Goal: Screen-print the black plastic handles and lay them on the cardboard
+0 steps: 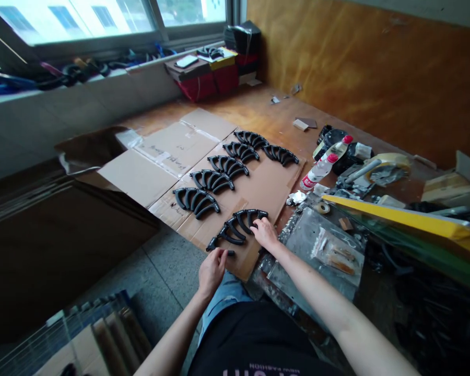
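Observation:
Near the front edge of a flattened cardboard sheet (235, 263), my left hand (212, 272) is closed with fingertips pinching a black curved piece (231, 253), shaped like a bent handle. My right hand (265, 234) has its fingers closed at the right end of a fanned row of like pieces (235, 231), on one of them; the fingertips are partly hidden. Farther back on the cardboard lie several more overlapping fans of these black pieces, such as the nearest fan (196, 201) and the one at the far right (281, 155).
To the right stand a bottle with a red cap (313, 175), a tape roll (389, 169) and a yellow-edged board (407, 216). A plastic bag of small parts (335, 253) lies closer. Red boxes (198, 86) sit by the window, with a phone (186, 61) on top.

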Demonstrator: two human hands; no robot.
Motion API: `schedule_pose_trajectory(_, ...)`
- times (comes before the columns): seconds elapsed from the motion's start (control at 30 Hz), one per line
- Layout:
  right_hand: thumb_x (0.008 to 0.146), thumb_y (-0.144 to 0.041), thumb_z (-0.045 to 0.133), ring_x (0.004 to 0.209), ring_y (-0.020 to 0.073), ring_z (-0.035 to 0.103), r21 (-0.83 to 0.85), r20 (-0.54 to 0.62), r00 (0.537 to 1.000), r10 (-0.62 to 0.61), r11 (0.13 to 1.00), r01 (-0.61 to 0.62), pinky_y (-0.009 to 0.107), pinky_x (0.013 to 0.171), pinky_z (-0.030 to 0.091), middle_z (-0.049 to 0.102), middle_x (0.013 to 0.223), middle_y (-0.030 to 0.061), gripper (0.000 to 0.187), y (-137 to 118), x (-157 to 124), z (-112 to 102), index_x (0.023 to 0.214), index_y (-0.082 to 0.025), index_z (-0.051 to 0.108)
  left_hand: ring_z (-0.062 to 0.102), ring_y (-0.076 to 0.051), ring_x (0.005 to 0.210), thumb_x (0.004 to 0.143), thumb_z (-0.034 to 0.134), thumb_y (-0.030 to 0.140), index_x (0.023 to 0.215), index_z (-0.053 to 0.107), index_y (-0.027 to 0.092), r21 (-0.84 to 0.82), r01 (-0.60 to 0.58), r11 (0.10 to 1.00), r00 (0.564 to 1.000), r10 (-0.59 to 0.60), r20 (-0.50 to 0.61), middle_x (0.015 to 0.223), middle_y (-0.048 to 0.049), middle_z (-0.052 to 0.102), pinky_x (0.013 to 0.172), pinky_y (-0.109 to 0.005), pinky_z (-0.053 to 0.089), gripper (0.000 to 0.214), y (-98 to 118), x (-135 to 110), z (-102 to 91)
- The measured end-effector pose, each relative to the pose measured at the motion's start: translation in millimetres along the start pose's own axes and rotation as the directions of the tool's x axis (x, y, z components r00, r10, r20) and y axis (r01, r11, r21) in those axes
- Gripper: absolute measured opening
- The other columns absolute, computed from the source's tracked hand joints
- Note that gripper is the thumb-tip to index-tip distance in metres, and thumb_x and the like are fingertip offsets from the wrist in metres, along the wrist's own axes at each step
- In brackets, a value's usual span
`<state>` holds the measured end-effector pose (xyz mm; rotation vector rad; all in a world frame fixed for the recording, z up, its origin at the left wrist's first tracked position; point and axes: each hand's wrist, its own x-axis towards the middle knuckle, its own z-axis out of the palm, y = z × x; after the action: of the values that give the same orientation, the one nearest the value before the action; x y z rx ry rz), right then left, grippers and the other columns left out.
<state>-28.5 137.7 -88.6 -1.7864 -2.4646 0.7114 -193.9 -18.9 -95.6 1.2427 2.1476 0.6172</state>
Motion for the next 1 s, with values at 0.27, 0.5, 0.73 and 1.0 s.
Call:
schedule_pose_trajectory(0.27,0.090,-0.038,0.059,0.101,0.0200,0.061,-0.018,0.011,1.000,0.027,0.999,-0.027,0.028,0.089,0.045,0.058,0.111,0.0094,0.028,-1,7,-2,0.110,-0.021,0.066,0.066,-0.019,0.089,0.096,0.038,0.044,0.128,0.060,0.031,0.462,-0.184,0.867,0.981,0.194,0.027,0.101,-0.0051,0.070,0.066,-0.026,0.045,0.041,24,23,6.9)
schedule_pose_trajectory(0.5,0.092,-0.038,0.055,0.103,0.0209,0.060,-0.085,0.027,0.999,0.026,0.996,-0.024,0.029,0.089,0.046,0.057,0.112,0.0089,0.029,1,4,-8,0.114,-0.022,0.065,0.067,-0.021,0.095,0.095,0.041,0.045,0.123,0.064,0.027,0.436,-0.086,0.896,0.995,0.100,-0.009,0.107,-0.0058,0.073,0.074,-0.028,0.048,0.040,27,32,4.3)
schedule_pose_trajectory(0.73,0.088,-0.049,0.057,0.112,0.0285,0.054,-0.180,0.022,0.997,0.080,0.981,-0.075,0.038,0.085,0.049,0.048,0.125,0.0138,0.040,-21,-3,-19,0.115,-0.020,0.061,0.067,-0.020,0.102,0.093,0.047,0.044,0.124,0.064,0.027,0.393,-0.033,0.919,0.999,0.017,0.045,0.112,-0.0046,0.074,0.082,-0.027,0.048,0.039,32,42,3.9)
schedule_pose_trajectory(1.0,0.081,-0.058,0.062,0.113,0.0338,0.053,-0.168,0.076,0.989,0.126,0.979,-0.112,0.043,0.088,0.048,0.045,0.130,0.0201,0.058,-29,5,-13,0.118,-0.012,0.061,0.066,-0.021,0.103,0.093,0.047,0.044,0.126,0.063,0.027,0.343,-0.006,0.939,0.996,-0.025,0.084,0.111,-0.0058,0.074,0.084,-0.030,0.048,0.040,34,45,2.9)
